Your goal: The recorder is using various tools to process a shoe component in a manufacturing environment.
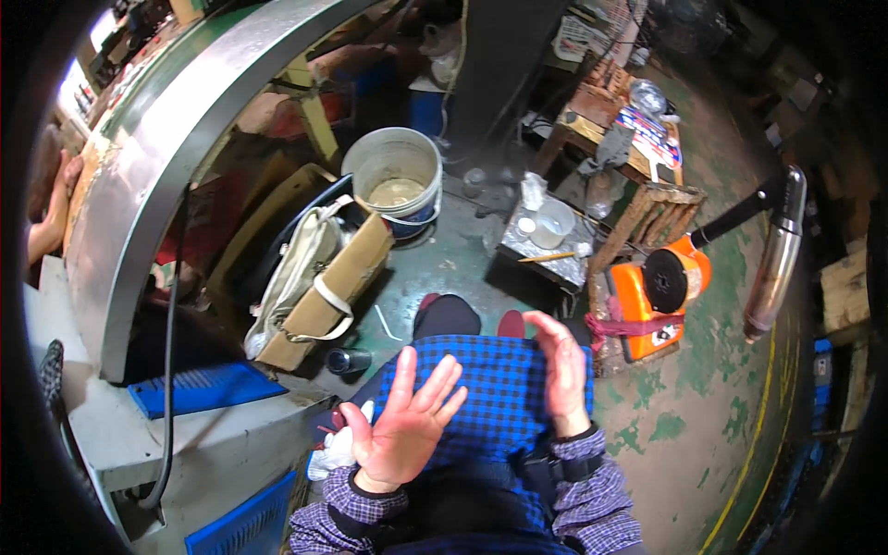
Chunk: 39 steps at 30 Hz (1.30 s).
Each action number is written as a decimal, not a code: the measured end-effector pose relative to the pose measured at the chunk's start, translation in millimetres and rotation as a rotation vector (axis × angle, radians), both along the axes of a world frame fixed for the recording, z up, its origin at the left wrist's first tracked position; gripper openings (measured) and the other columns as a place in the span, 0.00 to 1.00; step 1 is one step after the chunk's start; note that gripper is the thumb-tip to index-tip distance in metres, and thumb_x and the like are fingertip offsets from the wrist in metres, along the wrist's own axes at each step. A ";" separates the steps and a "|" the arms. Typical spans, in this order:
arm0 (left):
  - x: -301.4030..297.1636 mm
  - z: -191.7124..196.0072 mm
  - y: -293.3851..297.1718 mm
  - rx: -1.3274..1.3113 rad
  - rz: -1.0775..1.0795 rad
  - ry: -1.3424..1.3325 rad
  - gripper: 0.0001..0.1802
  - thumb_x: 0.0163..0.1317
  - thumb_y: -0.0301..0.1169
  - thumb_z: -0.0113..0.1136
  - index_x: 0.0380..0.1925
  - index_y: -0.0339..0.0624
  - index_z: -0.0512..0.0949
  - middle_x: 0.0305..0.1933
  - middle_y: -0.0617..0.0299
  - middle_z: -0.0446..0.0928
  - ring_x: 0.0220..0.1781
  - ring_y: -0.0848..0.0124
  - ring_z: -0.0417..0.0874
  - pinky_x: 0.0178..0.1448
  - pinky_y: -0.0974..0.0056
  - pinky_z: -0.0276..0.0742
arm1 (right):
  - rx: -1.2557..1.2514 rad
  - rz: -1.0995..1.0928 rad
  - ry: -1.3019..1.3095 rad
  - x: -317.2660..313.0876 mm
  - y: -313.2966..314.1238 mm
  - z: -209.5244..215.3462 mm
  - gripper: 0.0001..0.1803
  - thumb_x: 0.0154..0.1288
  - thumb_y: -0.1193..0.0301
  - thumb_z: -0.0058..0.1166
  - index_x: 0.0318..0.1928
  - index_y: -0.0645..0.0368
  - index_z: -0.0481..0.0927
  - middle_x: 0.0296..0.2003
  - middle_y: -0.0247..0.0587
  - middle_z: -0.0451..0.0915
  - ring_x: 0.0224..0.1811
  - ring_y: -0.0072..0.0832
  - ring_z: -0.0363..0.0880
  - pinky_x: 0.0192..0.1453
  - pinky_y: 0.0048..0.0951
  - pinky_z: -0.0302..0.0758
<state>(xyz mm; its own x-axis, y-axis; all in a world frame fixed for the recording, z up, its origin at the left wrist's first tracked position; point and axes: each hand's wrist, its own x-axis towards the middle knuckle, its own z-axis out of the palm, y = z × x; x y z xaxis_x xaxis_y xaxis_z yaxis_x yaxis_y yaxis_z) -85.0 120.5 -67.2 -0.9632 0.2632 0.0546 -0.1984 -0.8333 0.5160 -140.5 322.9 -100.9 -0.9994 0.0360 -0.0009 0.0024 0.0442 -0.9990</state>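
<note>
My left hand (396, 430) is raised over my lap with its palm up and its fingers spread; nothing is in it. Beside it, my right hand (563, 377) is held edge-on above the right side of my lap, fingers stretched out, with no object visible in it. Under both lies a blue and black checked apron (490, 393). White cloth, perhaps a glove (333, 457), shows by my left wrist. Both forearms wear checked sleeves with dark bands.
A grey workbench (227, 435) stands left, a metal-edged table (176, 111) beyond it; another person's hand (57, 208) rests there. Ahead are a bucket (430, 190), a cardboard box (298, 324) and a low stand with a plastic cup (553, 224). An orange device (641, 338) sits right.
</note>
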 end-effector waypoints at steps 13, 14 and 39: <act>-7.4 9.8 -23.5 -0.738 0.105 0.311 0.50 0.53 0.21 0.55 0.66 0.38 0.31 0.70 0.40 0.40 0.72 0.54 0.45 0.70 0.56 0.39 | 0.921 -0.092 0.016 -51.3 30.3 -32.4 0.18 0.62 0.58 0.47 0.45 0.58 0.77 0.32 0.45 0.80 0.37 0.41 0.79 0.42 0.35 0.73; -9.1 7.6 -23.5 -0.933 0.207 0.402 0.49 0.50 0.22 0.59 0.66 0.33 0.36 0.67 0.36 0.48 0.68 0.50 0.54 0.68 0.58 0.49 | 0.923 -0.107 0.005 -51.8 32.6 -34.0 0.18 0.62 0.58 0.47 0.45 0.57 0.77 0.31 0.45 0.80 0.36 0.40 0.79 0.41 0.35 0.73; -17.8 12.1 -13.2 -1.638 0.339 0.677 0.49 0.46 0.25 0.65 0.64 0.28 0.45 0.63 0.33 0.55 0.65 0.43 0.59 0.66 0.54 0.56 | 0.926 -0.104 0.000 -49.4 37.2 -38.3 0.18 0.61 0.56 0.49 0.43 0.56 0.78 0.27 0.43 0.80 0.32 0.39 0.79 0.38 0.35 0.72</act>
<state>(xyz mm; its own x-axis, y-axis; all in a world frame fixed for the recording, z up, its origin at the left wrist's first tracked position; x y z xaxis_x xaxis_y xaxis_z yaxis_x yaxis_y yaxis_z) -102.8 107.3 -55.1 -0.9046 0.2654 0.3336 0.4259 0.5962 0.6805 -189.9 360.2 -139.2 -0.9911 0.1116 0.0725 0.0513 0.8231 -0.5656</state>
